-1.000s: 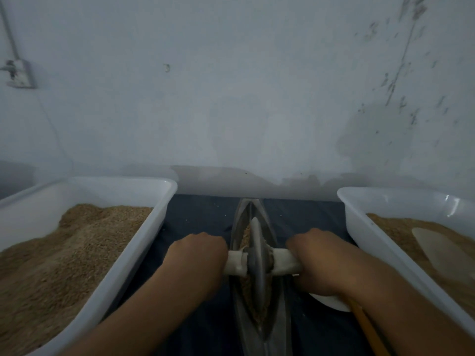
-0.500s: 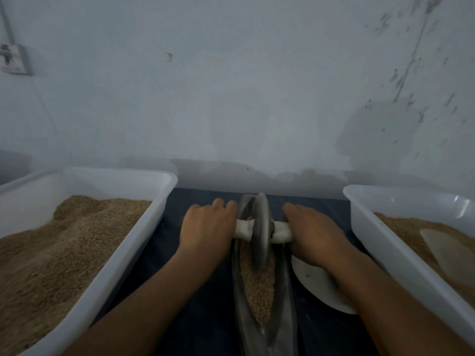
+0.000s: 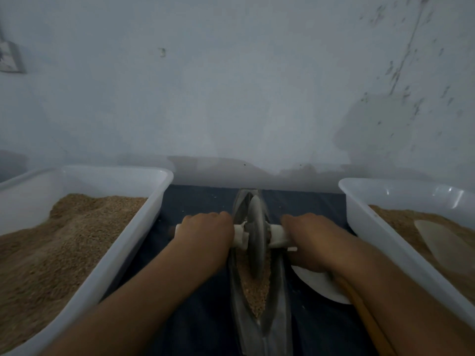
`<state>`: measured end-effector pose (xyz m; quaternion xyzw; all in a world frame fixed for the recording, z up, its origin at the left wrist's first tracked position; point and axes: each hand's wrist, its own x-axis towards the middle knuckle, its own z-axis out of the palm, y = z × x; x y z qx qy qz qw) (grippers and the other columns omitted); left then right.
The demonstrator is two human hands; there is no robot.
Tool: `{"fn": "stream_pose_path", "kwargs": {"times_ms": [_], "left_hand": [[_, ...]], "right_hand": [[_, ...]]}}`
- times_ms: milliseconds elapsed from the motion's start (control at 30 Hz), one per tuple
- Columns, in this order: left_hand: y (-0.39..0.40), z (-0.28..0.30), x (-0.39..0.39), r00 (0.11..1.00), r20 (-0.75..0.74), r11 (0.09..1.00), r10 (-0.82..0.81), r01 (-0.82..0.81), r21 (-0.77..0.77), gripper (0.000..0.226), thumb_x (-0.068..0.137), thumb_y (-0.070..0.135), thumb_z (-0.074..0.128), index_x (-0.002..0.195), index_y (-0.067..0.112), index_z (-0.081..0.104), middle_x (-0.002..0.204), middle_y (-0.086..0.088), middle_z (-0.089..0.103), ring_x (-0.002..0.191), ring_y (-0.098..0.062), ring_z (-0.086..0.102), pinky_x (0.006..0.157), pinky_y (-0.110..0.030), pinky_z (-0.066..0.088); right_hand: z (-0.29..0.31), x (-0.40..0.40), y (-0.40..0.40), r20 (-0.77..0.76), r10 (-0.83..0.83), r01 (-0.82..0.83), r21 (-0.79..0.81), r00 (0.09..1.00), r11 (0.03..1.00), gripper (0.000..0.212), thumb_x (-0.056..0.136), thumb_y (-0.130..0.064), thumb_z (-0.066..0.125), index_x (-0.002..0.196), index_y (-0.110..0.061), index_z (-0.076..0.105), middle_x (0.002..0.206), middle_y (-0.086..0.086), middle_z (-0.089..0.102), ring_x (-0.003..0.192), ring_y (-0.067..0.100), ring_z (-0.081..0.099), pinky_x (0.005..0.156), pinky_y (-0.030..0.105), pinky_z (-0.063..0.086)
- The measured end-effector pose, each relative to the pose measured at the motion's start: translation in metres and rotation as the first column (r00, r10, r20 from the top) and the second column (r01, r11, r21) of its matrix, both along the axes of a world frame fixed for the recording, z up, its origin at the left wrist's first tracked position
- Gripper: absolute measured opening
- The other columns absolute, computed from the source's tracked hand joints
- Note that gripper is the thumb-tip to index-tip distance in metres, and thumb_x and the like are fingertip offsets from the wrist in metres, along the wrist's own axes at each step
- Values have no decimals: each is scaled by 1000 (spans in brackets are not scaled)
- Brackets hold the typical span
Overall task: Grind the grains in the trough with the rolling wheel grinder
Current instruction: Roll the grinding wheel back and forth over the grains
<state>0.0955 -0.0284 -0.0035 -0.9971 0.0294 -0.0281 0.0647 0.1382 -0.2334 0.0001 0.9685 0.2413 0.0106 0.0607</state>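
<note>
A narrow boat-shaped metal trough (image 3: pixel 279 317) lies lengthwise on the dark cloth in front of me, with tan grains (image 3: pixel 254 291) along its groove. The grey grinding wheel (image 3: pixel 255 235) stands upright in the groove, around the trough's middle. A white axle handle (image 3: pixel 279 235) sticks out on both sides of the wheel. My left hand (image 3: pixel 205 233) grips the left end of the handle, and my right hand (image 3: pixel 312 238) grips the right end. Both forearms reach in from the bottom edge.
A white tub (image 3: pixel 144 227) heaped with grain stands at the left. Another white tub (image 3: pixel 365 227) at the right holds grain and a pale scoop (image 3: pixel 447 242). A white dish (image 3: pixel 318 283) and a wooden stick (image 3: pixel 365 314) lie under my right arm. A wall stands close behind.
The wheel rolled from the near part of the trough to its far end, then came back toward me to about the middle. Both hands kept their grip on the handle.
</note>
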Motion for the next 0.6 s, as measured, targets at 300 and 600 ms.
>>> {"fn": "stream_pose_path", "kwargs": {"times_ms": [300, 600], "left_hand": [[-11, 16, -21, 976, -217, 997, -1, 17, 75, 25, 90, 12, 63, 73, 12, 46, 92, -3, 60, 76, -17, 48, 76, -31, 44], [1, -1, 0, 994, -103, 1000, 21, -23, -21, 30, 90, 17, 65, 117, 13, 53, 115, -7, 61, 102, -24, 60, 78, -34, 44]], "right_hand": [[24, -30, 9, -134, -41, 10, -225, 990, 974, 28, 89, -28, 71, 113, -17, 63, 108, 2, 63, 82, 14, 56, 69, 25, 43], [4, -6, 8, -28, -7, 6, -47, 1000, 999, 38, 85, -25, 72, 112, -21, 46, 109, 5, 60, 93, 21, 58, 67, 30, 39]]}}
